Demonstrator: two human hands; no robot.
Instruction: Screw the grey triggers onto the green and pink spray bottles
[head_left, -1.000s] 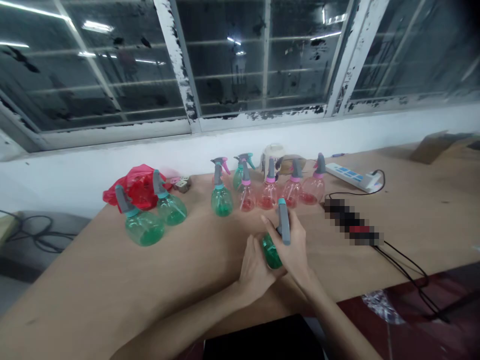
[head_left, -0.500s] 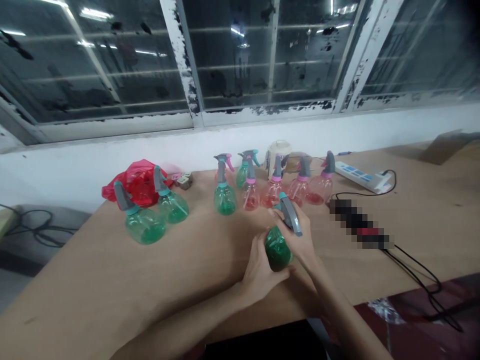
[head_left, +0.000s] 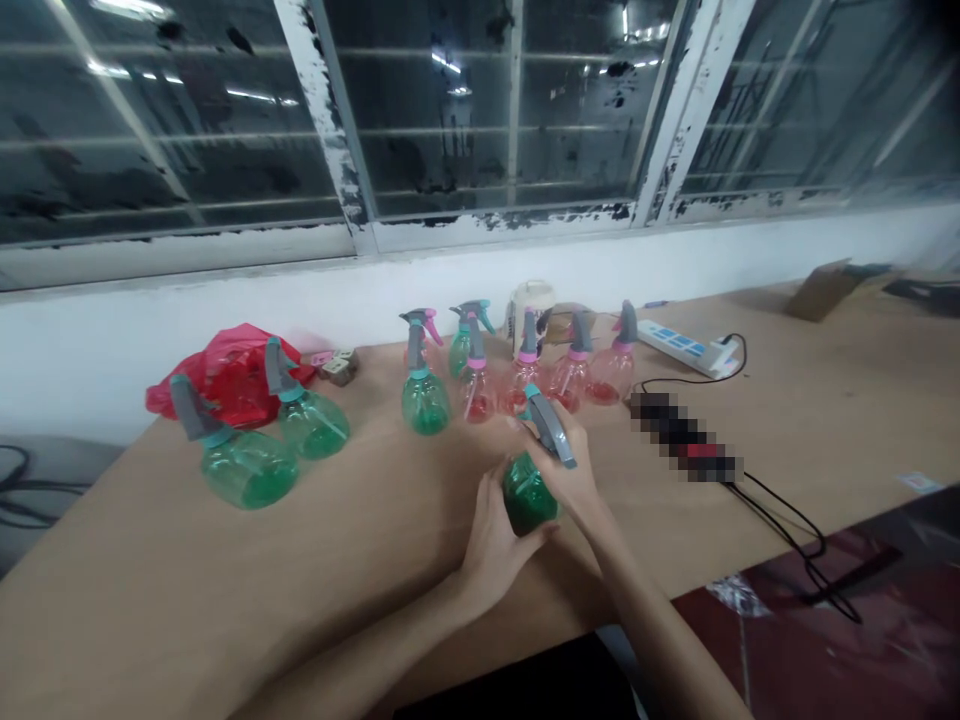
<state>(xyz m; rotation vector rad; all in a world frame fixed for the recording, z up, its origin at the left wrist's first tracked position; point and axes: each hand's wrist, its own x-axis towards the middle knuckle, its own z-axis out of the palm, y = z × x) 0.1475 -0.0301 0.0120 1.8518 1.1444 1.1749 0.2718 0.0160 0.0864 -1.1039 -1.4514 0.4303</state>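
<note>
Between both hands' fingers (head_left: 490, 496) sits a green bottle (head_left: 529, 494).

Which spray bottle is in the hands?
The green spray bottle at front centre: the left hand cups its body and the right hand grips it near the grey spray head. No hand is on the other bottles.

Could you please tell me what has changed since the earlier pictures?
In the right hand, the gray spray head has turned, its near end swinging rightward. Nothing was let go: the left hand still holds the green spray bottle. The other spray bottles stayed put.
</note>
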